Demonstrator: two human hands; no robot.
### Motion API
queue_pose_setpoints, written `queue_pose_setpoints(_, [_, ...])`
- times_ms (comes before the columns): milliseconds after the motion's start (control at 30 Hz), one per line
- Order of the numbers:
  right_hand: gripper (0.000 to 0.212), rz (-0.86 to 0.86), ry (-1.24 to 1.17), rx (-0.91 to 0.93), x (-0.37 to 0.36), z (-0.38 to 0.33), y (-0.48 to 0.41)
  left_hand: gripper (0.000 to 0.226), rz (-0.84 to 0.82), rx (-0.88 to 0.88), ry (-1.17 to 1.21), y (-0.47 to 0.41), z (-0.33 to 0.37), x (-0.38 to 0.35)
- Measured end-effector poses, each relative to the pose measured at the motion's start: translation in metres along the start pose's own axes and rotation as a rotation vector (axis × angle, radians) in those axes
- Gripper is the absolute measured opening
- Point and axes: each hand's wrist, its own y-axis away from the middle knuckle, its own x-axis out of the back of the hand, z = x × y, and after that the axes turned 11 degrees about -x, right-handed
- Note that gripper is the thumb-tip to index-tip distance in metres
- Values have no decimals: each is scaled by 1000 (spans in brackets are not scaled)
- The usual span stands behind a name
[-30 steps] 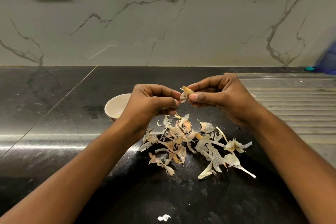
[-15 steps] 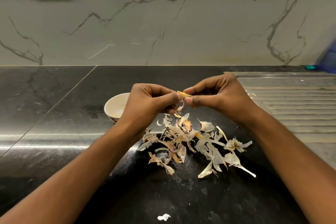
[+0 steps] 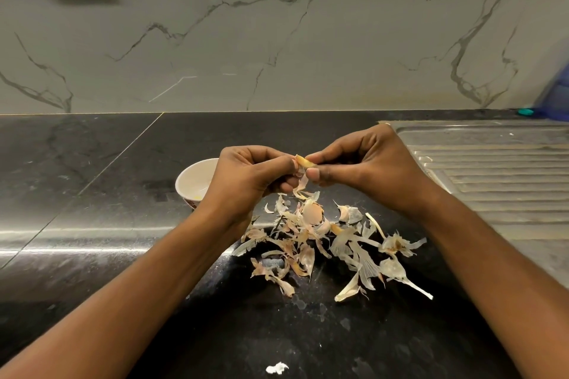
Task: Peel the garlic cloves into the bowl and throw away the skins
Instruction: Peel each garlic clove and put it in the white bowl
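With both our left hand (image 3: 249,177) and right hand (image 3: 360,163) pinching the small, slippery garlic clove (image 3: 303,162), we should grip its firm ends.

Left grip (image 3: 246,177): bare, as we see it.
Right grip (image 3: 366,163): bare, thumbnail cut short.
Left forearm (image 3: 138,286), right forearm (image 3: 492,255): we see both uncovered.

Bare dark counter (image 3: 92,200) lies open to the left and along the near edge, while the skins (image 3: 323,240) clutter the middle, the bowl (image 3: 192,183) sits behind them, and the ridged drainboard (image 3: 498,181) bounds the right.
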Motion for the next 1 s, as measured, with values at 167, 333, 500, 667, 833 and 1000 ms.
queue_pose_setpoints(167, [23,-1,-53,-42,2,1,-1,8,-2,32,30,-1,0,0])
queue_pose_setpoints(333, [23,3,-38,-36,2,1,-2,9,-8,33,47,-1,2,0])
queue_pose_setpoints(500, [21,-17,-41,-50,1,2,-1,9,-9,3,-3,0,2,0])
queue_pose_setpoints(667, [19,-64,-103,-102,-1,3,-1,16,9,-31,-1,0,2,1])
queue_pose_setpoints(833, [22,-113,-100,-110,-4,4,-2,16,22,-23,28,-2,1,2])
queue_pose_setpoints(1000, [23,-155,-93,-140,-3,5,-4,13,29,-25,9,-2,0,1])
